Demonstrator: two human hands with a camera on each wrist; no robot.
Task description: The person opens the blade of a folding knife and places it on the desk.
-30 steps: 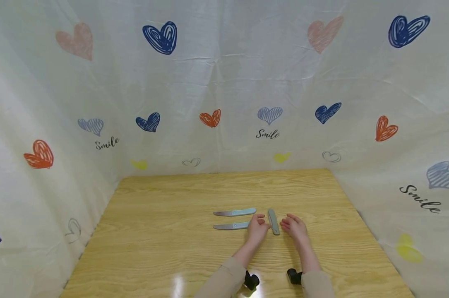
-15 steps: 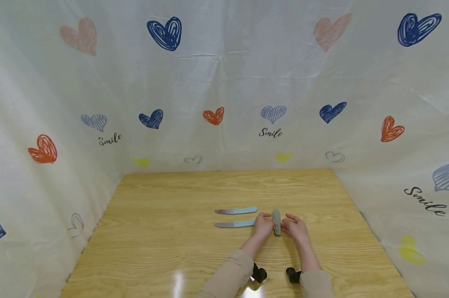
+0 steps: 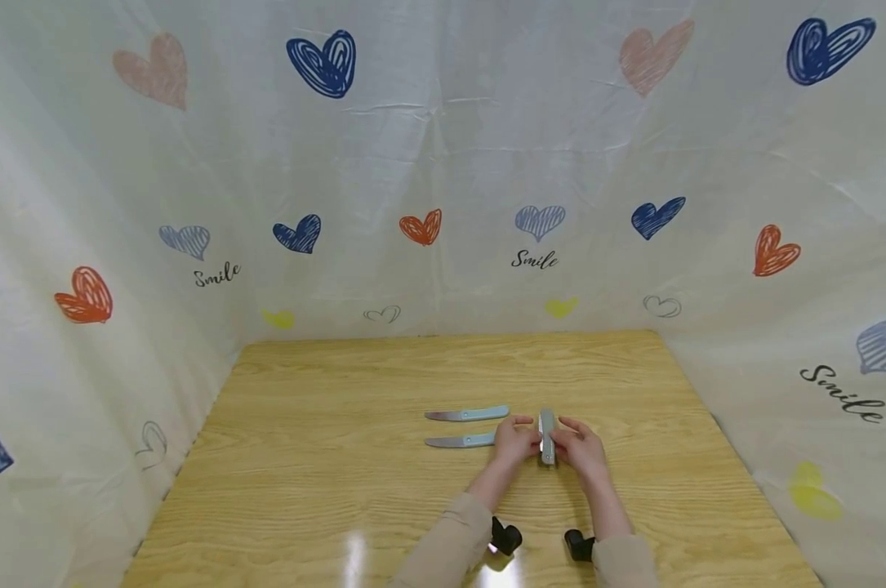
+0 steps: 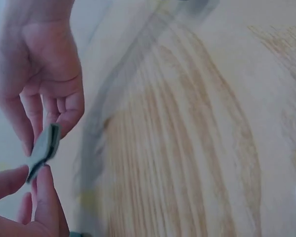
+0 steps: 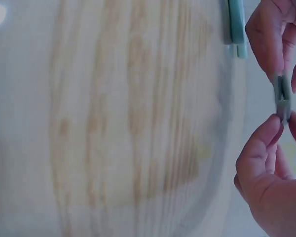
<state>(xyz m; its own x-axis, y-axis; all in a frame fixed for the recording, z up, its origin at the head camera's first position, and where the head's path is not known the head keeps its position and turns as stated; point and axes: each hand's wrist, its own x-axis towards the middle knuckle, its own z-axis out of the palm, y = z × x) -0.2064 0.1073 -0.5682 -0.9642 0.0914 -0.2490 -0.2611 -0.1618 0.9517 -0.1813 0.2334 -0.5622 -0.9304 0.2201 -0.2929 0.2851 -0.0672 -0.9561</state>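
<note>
A grey-green folding knife (image 3: 548,437) is held between both hands, its handle pointing away from the person. Along its left side shows a pale strip, seemingly the blade's edge. My left hand (image 3: 514,441) pinches it from the left between thumb and finger. From the right, my right hand (image 3: 582,449) pinches the handle. In the left wrist view the knife (image 4: 43,150) spans the fingertips of both hands; the right wrist view shows it (image 5: 282,96) nearly end-on, with a slot along it. How far the blade stands out is hard to tell.
Two knives with light blue handles, an upper one (image 3: 472,414) and a lower one (image 3: 457,442), lie left of the hands with blades pointing left. The lower handle's end is hidden by the left hand. A wooden table (image 3: 325,490) meets a heart-printed curtain (image 3: 472,180) behind.
The folding knife lay between the parted hands a second ago. Both hands have since closed in and taken hold of it, and it has turned slightly, with a pale strip now showing.
</note>
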